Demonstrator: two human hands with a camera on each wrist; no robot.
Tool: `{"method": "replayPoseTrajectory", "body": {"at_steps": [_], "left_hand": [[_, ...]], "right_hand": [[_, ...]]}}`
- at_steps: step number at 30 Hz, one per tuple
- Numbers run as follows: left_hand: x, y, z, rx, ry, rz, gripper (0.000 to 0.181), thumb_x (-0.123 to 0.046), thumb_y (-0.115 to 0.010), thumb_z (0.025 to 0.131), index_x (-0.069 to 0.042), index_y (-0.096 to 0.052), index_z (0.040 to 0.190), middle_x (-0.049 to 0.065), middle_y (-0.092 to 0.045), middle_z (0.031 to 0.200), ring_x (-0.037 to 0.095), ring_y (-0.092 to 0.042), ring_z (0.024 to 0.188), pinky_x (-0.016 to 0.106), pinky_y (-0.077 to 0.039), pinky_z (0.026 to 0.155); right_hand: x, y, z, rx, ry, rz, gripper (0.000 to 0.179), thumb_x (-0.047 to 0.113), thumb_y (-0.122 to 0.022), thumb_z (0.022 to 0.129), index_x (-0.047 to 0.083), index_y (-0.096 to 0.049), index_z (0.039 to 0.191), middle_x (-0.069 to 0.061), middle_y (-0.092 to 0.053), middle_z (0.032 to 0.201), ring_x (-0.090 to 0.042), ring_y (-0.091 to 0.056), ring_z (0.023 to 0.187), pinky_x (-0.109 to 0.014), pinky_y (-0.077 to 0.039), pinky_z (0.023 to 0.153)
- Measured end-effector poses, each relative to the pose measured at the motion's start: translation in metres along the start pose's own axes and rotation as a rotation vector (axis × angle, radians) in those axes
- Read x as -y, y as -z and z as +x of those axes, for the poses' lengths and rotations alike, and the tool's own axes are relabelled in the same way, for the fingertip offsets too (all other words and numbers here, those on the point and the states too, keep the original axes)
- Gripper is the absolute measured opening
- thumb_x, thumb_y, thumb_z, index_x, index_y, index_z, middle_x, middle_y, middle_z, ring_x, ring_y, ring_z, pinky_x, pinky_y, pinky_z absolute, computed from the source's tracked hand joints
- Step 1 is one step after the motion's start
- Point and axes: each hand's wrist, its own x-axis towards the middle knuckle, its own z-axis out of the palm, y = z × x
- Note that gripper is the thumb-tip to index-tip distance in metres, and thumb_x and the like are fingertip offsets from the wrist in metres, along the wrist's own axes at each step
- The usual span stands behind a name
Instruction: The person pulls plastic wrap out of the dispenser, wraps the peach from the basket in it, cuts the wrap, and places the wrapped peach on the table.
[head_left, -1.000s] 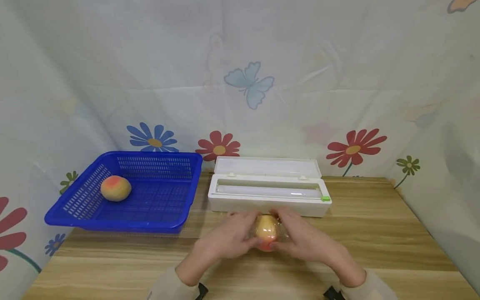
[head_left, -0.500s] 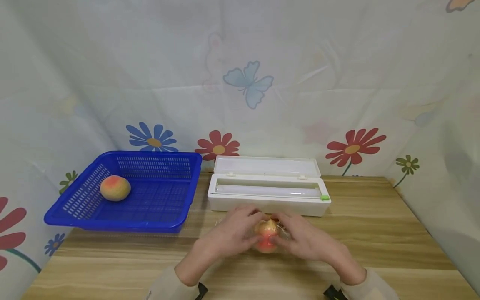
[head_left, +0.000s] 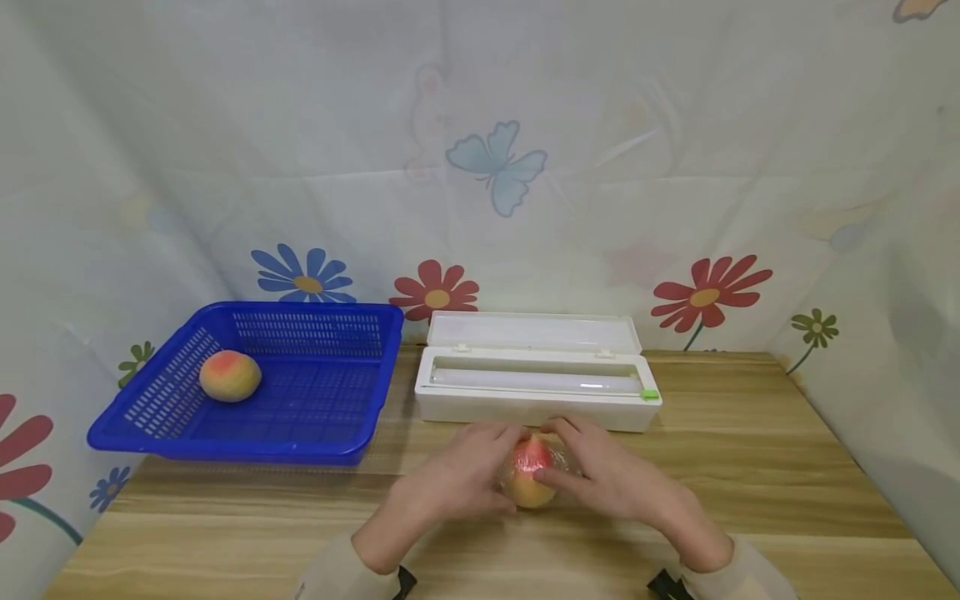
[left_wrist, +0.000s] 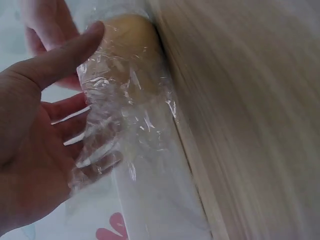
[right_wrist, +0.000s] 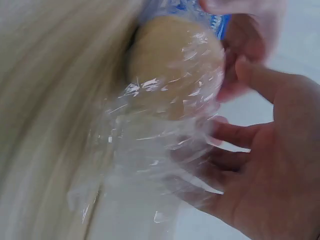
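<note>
A yellow-and-red peach (head_left: 529, 492) sits between the two hands near the table's front, wrapped in clear plastic film (left_wrist: 137, 125). From its left side the left hand (head_left: 463, 471) holds it, thumb at the near edge and fingers at the far side. The right hand (head_left: 615, 473) grips from the right, its thumb lying across the peach's front. In the right wrist view, loose crinkled film hangs off the peach (right_wrist: 165, 60) and lies over the right fingers (right_wrist: 232, 132). The film also covers the left fingertips in the left wrist view.
Just behind the hands stands a white film dispenser box (head_left: 532, 408), lid raised, with a roll (head_left: 525, 381) inside and a green slider (head_left: 649, 395) at its right end. A blue basket (head_left: 300, 454) at left holds another peach (head_left: 230, 376). Wood-grain table (head_left: 757, 483) extends right.
The wrapped peach has turned between the hands: its red part, earlier toward the person, now faces up and away. The left thumb has shifted down to the peach's near edge. Basket and box stay put.
</note>
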Motion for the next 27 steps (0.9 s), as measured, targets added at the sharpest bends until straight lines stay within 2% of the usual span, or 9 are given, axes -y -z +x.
{"method": "replayPoseTrajectory", "body": {"at_steps": [3, 6, 10, 14, 20, 24, 27], "left_hand": [[0.001, -0.002, 0.0, 0.008, 0.015, 0.005, 0.077, -0.036, -0.09, 0.079, -0.012, -0.052, 0.141, 0.001, -0.057, 0.139, 0.021, -0.051, 0.13, 0.043, -0.038, 0.112], [0.001, -0.003, 0.0, 0.003, 0.023, 0.005, 0.074, -0.037, -0.087, 0.083, -0.01, -0.051, 0.141, 0.002, -0.057, 0.138, 0.02, -0.052, 0.13, 0.043, -0.039, 0.112], [0.004, -0.007, 0.002, -0.023, 0.012, -0.005, 0.07, -0.036, -0.086, 0.085, -0.006, -0.052, 0.139, 0.004, -0.058, 0.13, 0.017, -0.057, 0.121, 0.037, -0.047, 0.105], [0.008, -0.011, 0.005, -0.031, 0.02, -0.042, 0.069, -0.034, -0.084, 0.087, -0.004, -0.052, 0.141, 0.006, -0.058, 0.131, 0.017, -0.058, 0.119, 0.035, -0.048, 0.102], [0.012, -0.01, 0.005, -0.016, 0.042, -0.182, 0.068, -0.032, -0.081, 0.091, -0.003, -0.05, 0.144, 0.005, -0.056, 0.134, 0.015, -0.057, 0.121, 0.035, -0.047, 0.104], [0.013, -0.007, 0.003, -0.019, 0.018, -0.231, 0.067, -0.033, -0.076, 0.095, -0.006, -0.046, 0.149, 0.004, -0.055, 0.136, 0.015, -0.054, 0.124, 0.036, -0.045, 0.106], [0.013, -0.003, 0.002, -0.046, -0.022, -0.236, 0.067, -0.034, -0.073, 0.097, -0.009, -0.043, 0.151, 0.003, -0.054, 0.139, 0.015, -0.054, 0.125, 0.036, -0.045, 0.106]], "right_hand": [[0.005, 0.001, 0.0, -0.044, 0.028, -0.078, 0.057, 0.036, -0.086, 0.085, 0.006, -0.064, 0.128, -0.009, -0.054, 0.139, -0.029, -0.052, 0.127, -0.05, -0.048, 0.103], [0.011, 0.001, -0.001, -0.049, 0.056, -0.133, 0.062, 0.025, -0.092, 0.077, 0.003, -0.065, 0.129, -0.011, -0.054, 0.139, -0.03, -0.051, 0.128, -0.048, -0.05, 0.101], [0.015, -0.005, -0.002, -0.03, 0.075, -0.161, 0.071, 0.021, -0.092, 0.077, 0.001, -0.058, 0.135, -0.008, -0.056, 0.133, -0.025, -0.056, 0.121, -0.044, -0.053, 0.096], [0.013, -0.011, -0.001, -0.048, 0.082, -0.167, 0.077, 0.024, -0.093, 0.076, 0.001, -0.053, 0.138, -0.01, -0.055, 0.134, -0.026, -0.055, 0.122, -0.046, -0.051, 0.099], [0.01, -0.012, -0.001, -0.065, 0.09, -0.172, 0.085, 0.025, -0.095, 0.074, 0.0, -0.049, 0.142, -0.012, -0.053, 0.137, -0.027, -0.054, 0.126, -0.046, -0.049, 0.102], [0.01, -0.013, 0.0, -0.081, 0.071, -0.116, 0.085, 0.028, -0.092, 0.078, 0.0, -0.046, 0.144, -0.01, -0.056, 0.135, -0.024, -0.056, 0.123, -0.044, -0.05, 0.1], [0.01, -0.012, 0.001, -0.119, 0.059, -0.06, 0.084, 0.03, -0.091, 0.08, 0.0, -0.046, 0.145, -0.01, -0.057, 0.134, -0.024, -0.056, 0.123, -0.045, -0.05, 0.101]]}}
